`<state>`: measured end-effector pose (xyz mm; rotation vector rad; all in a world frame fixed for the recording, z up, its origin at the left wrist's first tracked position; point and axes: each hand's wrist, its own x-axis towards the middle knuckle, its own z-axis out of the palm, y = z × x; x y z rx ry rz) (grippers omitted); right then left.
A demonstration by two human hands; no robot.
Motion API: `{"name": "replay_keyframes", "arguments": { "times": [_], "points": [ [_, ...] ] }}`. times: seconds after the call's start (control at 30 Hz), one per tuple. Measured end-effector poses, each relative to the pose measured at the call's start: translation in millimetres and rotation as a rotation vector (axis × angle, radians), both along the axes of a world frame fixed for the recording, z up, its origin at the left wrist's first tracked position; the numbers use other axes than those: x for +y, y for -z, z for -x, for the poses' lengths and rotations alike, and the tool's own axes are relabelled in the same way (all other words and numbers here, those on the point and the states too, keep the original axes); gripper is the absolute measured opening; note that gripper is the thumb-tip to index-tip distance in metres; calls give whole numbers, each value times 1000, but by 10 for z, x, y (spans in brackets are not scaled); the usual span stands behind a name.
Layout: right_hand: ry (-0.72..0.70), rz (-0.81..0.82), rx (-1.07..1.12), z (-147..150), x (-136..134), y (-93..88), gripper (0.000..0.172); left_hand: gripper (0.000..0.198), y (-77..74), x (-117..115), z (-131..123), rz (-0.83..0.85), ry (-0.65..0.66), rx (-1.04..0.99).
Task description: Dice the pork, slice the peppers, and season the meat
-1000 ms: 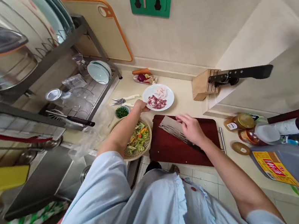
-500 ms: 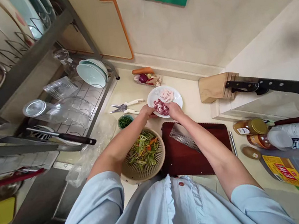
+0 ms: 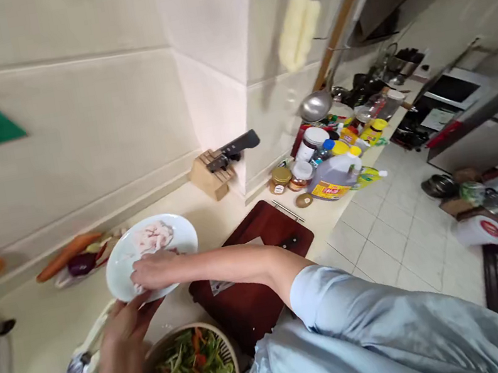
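A white plate (image 3: 117,269) is tilted a little above the counter, its near rim held by my left hand (image 3: 126,321), with the fingers partly under it. My right hand (image 3: 155,270) reaches into the plate with fingers curled down on the sliced meat, which it mostly hides. Pale pieces of meat or fat (image 3: 154,234) lie on the plate's far side. Just below is a colander (image 3: 231,348) of shredded green and orange vegetables (image 3: 204,372). A cleaver (image 3: 222,285) rests on the dark red cutting board (image 3: 251,313), partly behind my right forearm.
Kitchen scissors (image 3: 72,372) lie open at the left. A carrot (image 3: 67,255) and a purple onion (image 3: 83,263) sit by the wall. A knife block (image 3: 212,177) stands in the corner; jars (image 3: 280,178) and a large jug (image 3: 333,175) line the counter's right side.
My view has swung to the right, bringing the floor and far counter into sight. The plate appears lifted and tilted in my left hand. My right hand has moved further in over the meat.
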<state>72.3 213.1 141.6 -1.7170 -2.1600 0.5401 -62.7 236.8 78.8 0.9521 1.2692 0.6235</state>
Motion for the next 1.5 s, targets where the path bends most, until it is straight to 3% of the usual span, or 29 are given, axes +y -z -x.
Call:
{"name": "replay_keyframes", "arguments": {
  "times": [0.1,0.2,0.37,0.43,0.5,0.63,0.73,0.83,0.93,1.0,1.07,1.13,1.17,1.27,1.33,1.5],
  "points": [
    [-106,43,-215,7,-113,-99,14,44,-284,-258,29,-31,46,-17],
    [-88,-155,-278,-154,-497,-338,24,41,-589,-597,-1,-17,119,-2],
    [89,-330,-94,-736,-1762,-782,35,45,-842,-1223,-225,49,152,60],
    [215,-369,6,-983,-2346,-868,32,52,-895,-1552,-400,57,209,57],
    [252,-359,23,-1207,-2907,-887,30,59,-932,-1965,-627,75,246,54],
    [161,-277,-99,-1614,-3984,-783,25,67,-871,-3019,-1178,192,382,-21],
    [300,-213,-109,-1903,-4815,-686,16,69,-670,-3863,-1613,271,464,-81],
    [517,-253,21,-2152,-5699,-659,22,66,-438,-4577,-2004,354,589,-122],
    [810,-420,255,-2363,-6624,-646,23,59,-310,-5090,-2329,407,694,-146],
    [1097,-471,298,-2500,-7203,-569,17,56,-302,-5328,-2518,419,761,-157],
    [1426,-412,284,-2630,-7678,-412,30,54,-333,-5501,-2698,413,836,-162],
    [1605,-247,427,-2736,-7999,-198,52,54,-377,-5628,-2884,390,903,-156],
    [1605,-158,576,-2776,-8100,-86,57,53,-397,-5680,-2982,376,932,-151],
    [1408,-11,1053,-2876,-8227,206,47,49,-435,-5808,-3302,352,1016,-153],
    [1362,-36,1220,-2970,-8249,345,38,48,-430,-5883,-3544,347,1065,-159],
    [1574,-195,1360,-3534,-8337,543,30,49,-323,-6044,-4323,321,1124,-174]
  ]
}}
